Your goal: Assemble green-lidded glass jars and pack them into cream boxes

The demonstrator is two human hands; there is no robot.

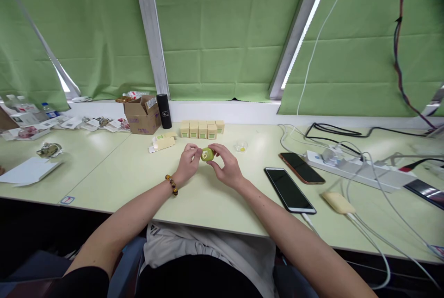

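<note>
A small rounded green object (208, 154) with a pale ring-shaped mark on its face is held up over the table, between my two hands. My right hand (227, 166) grips it from the right with thumb and fingers. At its left edge, my left hand (189, 163) is closed in a pinch against it. The exact kind of object is too small to make out. Just behind my left hand lies an opened pale yellow carton (163, 143). A small clear plastic piece (241, 146) with something yellow in it rests to the right.
Several small yellow boxes (198, 130) stand in a row at the back, near a black cylinder (164, 111) and a cardboard box (143, 115). On the right are a white-framed phone (289, 190), another phone (301, 167), a power strip (360, 171) and loose cables.
</note>
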